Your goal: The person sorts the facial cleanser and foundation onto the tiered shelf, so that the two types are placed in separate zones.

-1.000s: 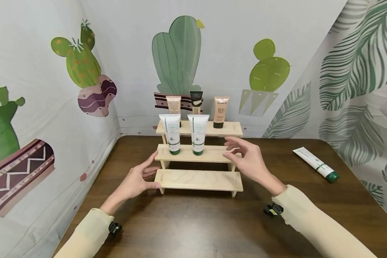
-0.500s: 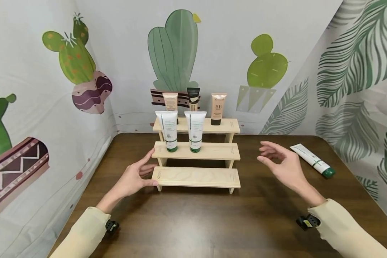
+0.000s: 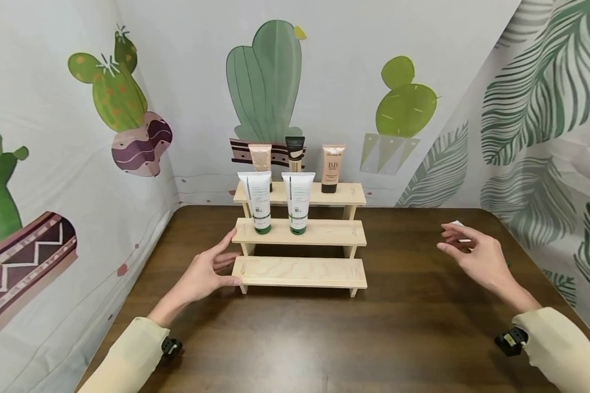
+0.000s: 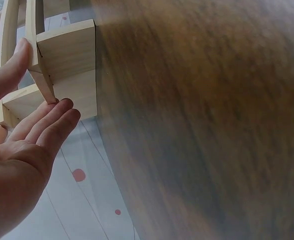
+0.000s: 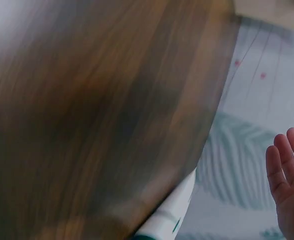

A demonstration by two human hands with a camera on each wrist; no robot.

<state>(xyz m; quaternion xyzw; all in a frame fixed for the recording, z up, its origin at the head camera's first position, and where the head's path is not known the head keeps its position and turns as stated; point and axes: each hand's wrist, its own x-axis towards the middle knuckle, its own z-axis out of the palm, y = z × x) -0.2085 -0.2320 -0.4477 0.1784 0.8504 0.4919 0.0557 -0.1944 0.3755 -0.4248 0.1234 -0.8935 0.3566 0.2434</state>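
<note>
A three-tier wooden display stand [image 3: 300, 271] stands on the table. My left hand [image 3: 202, 275] rests against its left side, thumb at the lowest tier's front corner and index finger at the middle tier's end. In the left wrist view its fingers [image 4: 57, 127] look fairly straight. Two white tubes with green caps, one left [image 3: 259, 203] and one beside it [image 3: 299, 203], stand cap down on the middle tier. My right hand [image 3: 484, 262] hovers with nothing in its grasp near a third white tube [image 5: 173, 212], which lies on the table, mostly hidden behind the hand in the head view.
On the top tier stand a pinkish tube [image 3: 260, 157], a black-topped tube [image 3: 295, 150] and a BB cream tube [image 3: 332, 169]. The dark wooden table [image 3: 295, 338] ends at a cactus-printed cloth [image 3: 349, 82] behind and at the sides.
My right hand has moved right, from the middle tier's right end to over the lying tube. My left hand stays at the stand's left side, and the stand keeps its place.
</note>
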